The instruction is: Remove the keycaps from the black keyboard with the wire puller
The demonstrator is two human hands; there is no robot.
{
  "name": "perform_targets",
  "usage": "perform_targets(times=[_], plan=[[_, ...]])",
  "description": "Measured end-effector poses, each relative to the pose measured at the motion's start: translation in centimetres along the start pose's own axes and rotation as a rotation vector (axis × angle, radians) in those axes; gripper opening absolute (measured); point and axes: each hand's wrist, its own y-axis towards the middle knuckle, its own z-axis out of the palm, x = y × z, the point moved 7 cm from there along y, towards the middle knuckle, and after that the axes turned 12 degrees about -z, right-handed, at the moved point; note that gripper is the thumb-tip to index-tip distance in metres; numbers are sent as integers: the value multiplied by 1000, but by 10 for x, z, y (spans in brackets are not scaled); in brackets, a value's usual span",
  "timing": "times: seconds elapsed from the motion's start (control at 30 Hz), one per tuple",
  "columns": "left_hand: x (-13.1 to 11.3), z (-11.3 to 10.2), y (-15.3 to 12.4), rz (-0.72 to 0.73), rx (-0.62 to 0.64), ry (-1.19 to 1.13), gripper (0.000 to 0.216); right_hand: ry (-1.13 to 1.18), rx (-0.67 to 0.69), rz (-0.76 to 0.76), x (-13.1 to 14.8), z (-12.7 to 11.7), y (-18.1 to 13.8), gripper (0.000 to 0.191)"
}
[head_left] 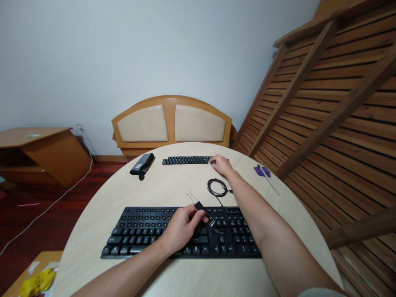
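In my left hand (pixel 182 229) is a keycap puller (pixel 202 209) with a black handle; its thin wire loops point away from me. That hand is over the middle of a black keyboard (pixel 136 230), whose upper rows show bare switch spots while the lower rows have keycaps on. At the back of the table my right hand (pixel 222 165) pinches a small black keycap (pixel 211 162) at the right end of several rows of loose keycaps (pixel 187 160). My right forearm hides part of the keyboard's number pad.
A coiled black cable (pixel 217 187) lies behind the keyboard on the round table (pixel 108 196). A dark folded pouch (pixel 142 164) rests at the back left. At the right are a purple cloth (pixel 262 170) and a thin brush-like stick (pixel 269 181). Wooden slats (pixel 309 103) lean beyond.
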Motion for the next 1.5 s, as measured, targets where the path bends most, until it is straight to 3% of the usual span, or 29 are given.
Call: perform_targets(times=[0.87, 1.1, 1.33, 1.5], plan=[[-3, -1, 0, -4, -1, 6, 36, -111, 8, 58, 6, 6, 2, 27], [-2, 0, -1, 5, -7, 28, 38, -105, 68, 41, 11, -4, -1, 37], [-2, 1, 0, 29, 9, 33, 38, -68, 182, -18, 33, -35, -38, 44], [-2, 0, 1, 61, -11, 82, 39, 80, 350, -218, 75, -59, -91, 46]])
